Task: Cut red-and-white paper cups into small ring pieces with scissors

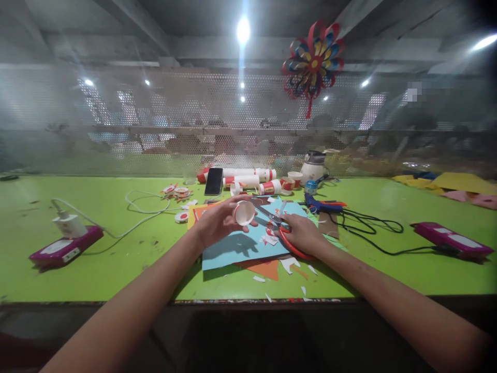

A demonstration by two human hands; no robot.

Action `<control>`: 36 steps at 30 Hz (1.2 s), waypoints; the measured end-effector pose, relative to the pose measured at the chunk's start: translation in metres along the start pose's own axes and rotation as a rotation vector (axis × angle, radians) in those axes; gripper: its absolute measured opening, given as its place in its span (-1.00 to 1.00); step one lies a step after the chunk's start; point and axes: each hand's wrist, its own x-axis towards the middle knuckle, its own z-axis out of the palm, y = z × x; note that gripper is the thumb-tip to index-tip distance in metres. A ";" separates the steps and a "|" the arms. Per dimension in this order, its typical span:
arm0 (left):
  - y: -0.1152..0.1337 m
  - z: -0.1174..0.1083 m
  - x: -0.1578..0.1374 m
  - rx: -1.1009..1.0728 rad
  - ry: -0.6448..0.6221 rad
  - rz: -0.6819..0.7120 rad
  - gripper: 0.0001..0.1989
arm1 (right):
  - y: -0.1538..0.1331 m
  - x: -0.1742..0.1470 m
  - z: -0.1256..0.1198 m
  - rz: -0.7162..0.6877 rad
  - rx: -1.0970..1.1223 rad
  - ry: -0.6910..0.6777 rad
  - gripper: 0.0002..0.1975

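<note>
My left hand is closed around a paper cup, its round opening turned toward me. In my right hand is a pair of scissors with red-orange handles. The blades point up and left, close to the cup's right side; whether they touch it I cannot tell. Below both hands lies a light blue sheet of paper, with white and red paper scraps on it. An orange sheet shows from under its front edge.
Stacked paper cups lie behind a black phone. A blue glue gun, a kettle and a purple power strip are on the right. Another power strip with a white charger sits left on the green table.
</note>
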 end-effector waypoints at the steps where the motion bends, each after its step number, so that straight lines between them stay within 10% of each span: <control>1: 0.000 -0.001 0.000 -0.008 0.016 0.000 -0.63 | 0.000 0.000 0.000 0.000 0.004 0.001 -0.70; 19: 0.004 -0.008 0.002 0.002 0.187 0.086 -0.65 | 0.002 0.001 -0.004 0.070 0.246 0.184 -0.70; 36: 0.003 0.023 0.001 0.143 0.210 0.293 -0.55 | -0.052 -0.010 -0.057 -0.060 1.215 0.120 -0.74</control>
